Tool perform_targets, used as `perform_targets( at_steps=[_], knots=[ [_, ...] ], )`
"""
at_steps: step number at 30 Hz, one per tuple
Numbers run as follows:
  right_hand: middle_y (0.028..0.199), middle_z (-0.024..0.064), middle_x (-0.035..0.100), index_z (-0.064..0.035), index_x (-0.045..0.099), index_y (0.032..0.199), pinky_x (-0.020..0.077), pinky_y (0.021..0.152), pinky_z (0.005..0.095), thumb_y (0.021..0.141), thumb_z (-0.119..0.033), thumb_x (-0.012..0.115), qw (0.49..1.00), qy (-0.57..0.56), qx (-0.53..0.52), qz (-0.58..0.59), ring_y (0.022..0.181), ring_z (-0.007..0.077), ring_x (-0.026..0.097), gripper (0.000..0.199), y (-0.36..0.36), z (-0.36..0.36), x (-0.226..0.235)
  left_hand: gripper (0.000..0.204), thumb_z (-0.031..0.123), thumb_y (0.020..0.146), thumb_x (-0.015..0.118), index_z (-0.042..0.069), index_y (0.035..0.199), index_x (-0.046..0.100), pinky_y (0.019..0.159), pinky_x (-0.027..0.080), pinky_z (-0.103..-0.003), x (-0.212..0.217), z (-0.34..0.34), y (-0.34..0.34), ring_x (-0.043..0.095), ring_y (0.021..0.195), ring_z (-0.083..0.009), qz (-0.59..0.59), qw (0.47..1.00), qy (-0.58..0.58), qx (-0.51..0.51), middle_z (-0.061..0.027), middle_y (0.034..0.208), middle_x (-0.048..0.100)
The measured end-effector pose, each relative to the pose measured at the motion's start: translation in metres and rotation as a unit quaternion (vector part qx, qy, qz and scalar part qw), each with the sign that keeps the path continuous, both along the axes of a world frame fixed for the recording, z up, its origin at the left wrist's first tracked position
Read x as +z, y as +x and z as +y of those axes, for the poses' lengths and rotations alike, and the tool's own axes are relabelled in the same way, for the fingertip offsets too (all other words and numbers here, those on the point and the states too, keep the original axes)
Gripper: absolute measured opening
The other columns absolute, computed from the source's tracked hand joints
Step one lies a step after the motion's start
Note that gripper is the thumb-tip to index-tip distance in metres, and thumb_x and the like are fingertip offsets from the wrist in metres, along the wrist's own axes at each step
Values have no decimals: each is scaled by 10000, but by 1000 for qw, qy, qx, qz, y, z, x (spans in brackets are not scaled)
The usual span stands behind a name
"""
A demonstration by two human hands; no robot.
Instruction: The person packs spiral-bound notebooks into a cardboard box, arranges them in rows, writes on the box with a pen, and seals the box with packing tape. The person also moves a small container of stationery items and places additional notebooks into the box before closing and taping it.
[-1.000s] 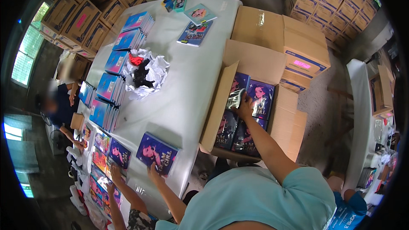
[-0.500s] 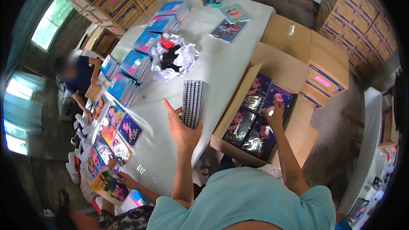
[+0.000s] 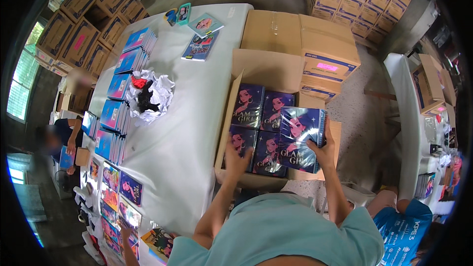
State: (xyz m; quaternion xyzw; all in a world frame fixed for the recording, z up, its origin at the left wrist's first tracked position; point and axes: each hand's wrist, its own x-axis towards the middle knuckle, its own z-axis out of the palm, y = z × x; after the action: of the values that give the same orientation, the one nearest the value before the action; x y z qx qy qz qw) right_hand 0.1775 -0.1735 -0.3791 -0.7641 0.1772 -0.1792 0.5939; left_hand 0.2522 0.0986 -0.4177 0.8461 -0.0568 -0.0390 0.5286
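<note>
My right hand (image 3: 322,150) grips a pack of spiral notebooks (image 3: 298,135), thumb on the front. The pack is in clear glossy wrap, with a dark purple cover showing a drawn woman, and is tilted above the right side of an open cardboard box (image 3: 236,71). Several like packs lie face up in the box, among them an upper-left pack (image 3: 248,99) and a lower-middle pack (image 3: 270,155). My left hand (image 3: 237,161) is over the lower-left pack (image 3: 244,138), thumb apart from the fingers and nothing held. Some of its fingertips are hard to make out.
Left of the box stands a white-covered table (image 3: 189,108) with stacks of blue notebooks (image 3: 117,86), crumpled white paper (image 3: 156,98) and loose notebooks (image 3: 201,47). Closed cartons (image 3: 327,54) stand beyond the box. Other people work at left; a person in blue (image 3: 401,231) is at lower right.
The notebook pack beside my left hand on the table is gone from there. My left hand has moved right into the box. My right hand now holds a pack. The view has turned right.
</note>
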Motion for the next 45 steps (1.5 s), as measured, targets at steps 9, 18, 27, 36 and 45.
perform_targets(
  at_steps=[9,18,27,36,45],
  knots=[
    [1427,209,269,-89,214,1445,314,1046,404,678,-241,791,959,-236,-65,144,1293,385,302,972,107,-23,-103,746,50,742,656,43,1381,273,1050,272,-472,-22,9,41,293,1294,-395,-124,983,121,60,-221,1404,283],
    [1511,195,48,-350,247,1426,145,1028,671,677,-249,759,815,-483,210,241,1363,476,62,914,118,37,-156,1092,314,574,842,228,1448,193,1047,219,-584,-79,-62,132,154,1344,-456,-123,858,422,-267,-218,1497,62],
    [1511,214,5,-373,223,1432,114,1014,695,776,-157,653,807,-458,238,285,1356,501,37,813,133,45,-158,1132,393,552,820,241,1457,158,975,258,-678,-153,-54,160,129,1355,-458,-216,797,478,-299,-194,1510,49],
    [1514,194,50,-330,340,1396,117,1022,688,712,-167,680,826,-452,221,254,1354,498,66,781,130,38,-164,1172,414,515,813,175,1456,157,1028,185,-672,-139,-81,148,167,1388,-268,-188,808,403,-386,-10,1522,143],
    [956,169,634,-68,583,1168,512,756,344,742,-90,683,981,-182,-7,60,892,262,631,439,51,-26,-131,897,379,677,756,160,1413,293,999,291,-590,-94,-45,67,289,1314,-404,-45,921,261,-285,-248,1452,221]
  ],
)
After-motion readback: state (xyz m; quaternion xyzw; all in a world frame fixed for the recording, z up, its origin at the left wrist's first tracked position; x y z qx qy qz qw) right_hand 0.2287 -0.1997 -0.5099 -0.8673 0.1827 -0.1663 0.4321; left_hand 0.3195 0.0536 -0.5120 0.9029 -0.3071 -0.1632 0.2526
